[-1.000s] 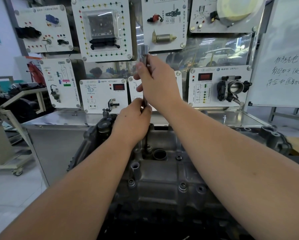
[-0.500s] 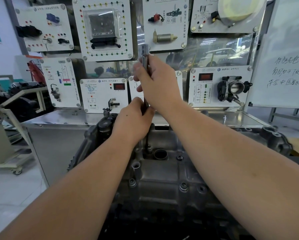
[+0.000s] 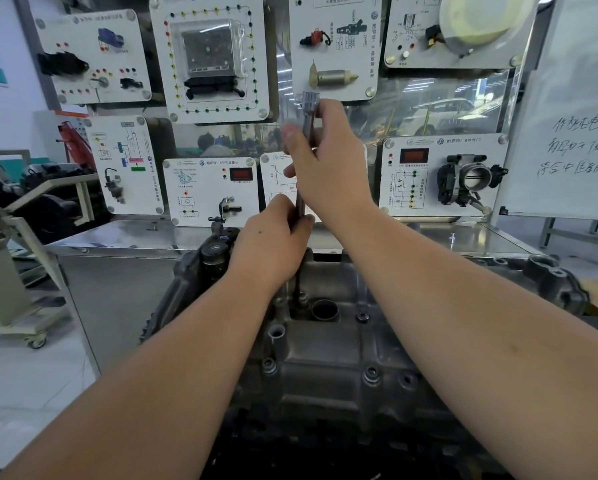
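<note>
While left hand (image 3: 273,244), right hand (image 3: 332,168) grip, slim steel rod (image 3: 300,205) upright.

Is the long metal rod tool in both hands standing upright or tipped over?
Upright: the long metal rod tool runs from above the right hand, through the left hand, down to the grey metal engine casing.

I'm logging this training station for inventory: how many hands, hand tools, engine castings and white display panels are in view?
Hands: 2 (left hand, right hand)
Long tool: 1
Engine casting: 1
White display panels: 8
Total: 12
</note>
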Motion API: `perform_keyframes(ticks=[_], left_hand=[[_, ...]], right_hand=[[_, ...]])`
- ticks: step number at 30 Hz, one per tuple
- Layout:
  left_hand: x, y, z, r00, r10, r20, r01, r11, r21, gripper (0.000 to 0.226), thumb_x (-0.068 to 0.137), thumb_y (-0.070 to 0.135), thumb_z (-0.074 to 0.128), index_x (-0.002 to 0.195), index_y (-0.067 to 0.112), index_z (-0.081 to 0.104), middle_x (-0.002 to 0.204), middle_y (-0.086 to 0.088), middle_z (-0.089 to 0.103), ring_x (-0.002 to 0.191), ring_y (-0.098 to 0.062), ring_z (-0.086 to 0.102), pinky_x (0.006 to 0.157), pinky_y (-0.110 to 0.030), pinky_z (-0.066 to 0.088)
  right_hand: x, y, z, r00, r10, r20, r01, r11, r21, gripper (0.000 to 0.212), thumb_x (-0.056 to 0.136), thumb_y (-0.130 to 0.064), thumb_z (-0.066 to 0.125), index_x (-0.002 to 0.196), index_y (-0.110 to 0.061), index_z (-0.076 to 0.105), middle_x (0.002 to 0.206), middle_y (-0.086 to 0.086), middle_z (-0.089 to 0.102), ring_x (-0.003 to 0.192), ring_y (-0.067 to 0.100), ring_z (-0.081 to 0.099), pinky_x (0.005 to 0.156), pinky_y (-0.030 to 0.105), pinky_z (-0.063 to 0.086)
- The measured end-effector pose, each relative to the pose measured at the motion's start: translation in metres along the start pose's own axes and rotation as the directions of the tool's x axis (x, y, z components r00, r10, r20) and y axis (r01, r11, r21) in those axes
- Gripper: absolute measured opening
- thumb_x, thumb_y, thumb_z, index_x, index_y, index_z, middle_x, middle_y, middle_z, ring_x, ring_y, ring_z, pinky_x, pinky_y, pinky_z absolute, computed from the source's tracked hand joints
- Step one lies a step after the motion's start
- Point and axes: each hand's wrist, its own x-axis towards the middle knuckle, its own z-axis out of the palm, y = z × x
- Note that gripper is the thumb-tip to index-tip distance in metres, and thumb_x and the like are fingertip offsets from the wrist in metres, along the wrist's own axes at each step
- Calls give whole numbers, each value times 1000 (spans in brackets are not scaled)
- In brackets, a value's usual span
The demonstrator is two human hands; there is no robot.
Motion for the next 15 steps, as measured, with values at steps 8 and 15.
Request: perform_keyframes(ticks=[8,15], left_hand=[[1,1,0,999,4,35,-4,1000,-5,28,107,37,41,108,16,58,104,-8,72,99,-34,66,89,-49,54],[2,0,-1,1000,8,-7,-8,1000,15,27,102,37,54,100,10,54,91,-8,65,90,-34,62,83,-44,53]], right_hand=[[2,-1,1,994,48,102,-56,996,74,18,108,-28,45,105,-14,57,86,1,72,59,14,70,58,26,56],[1,-1,1,999,23,48,-23,1000,5,23,101,-34,59,118,-18,59,87,0,73,74,20,71,77,44,58]])
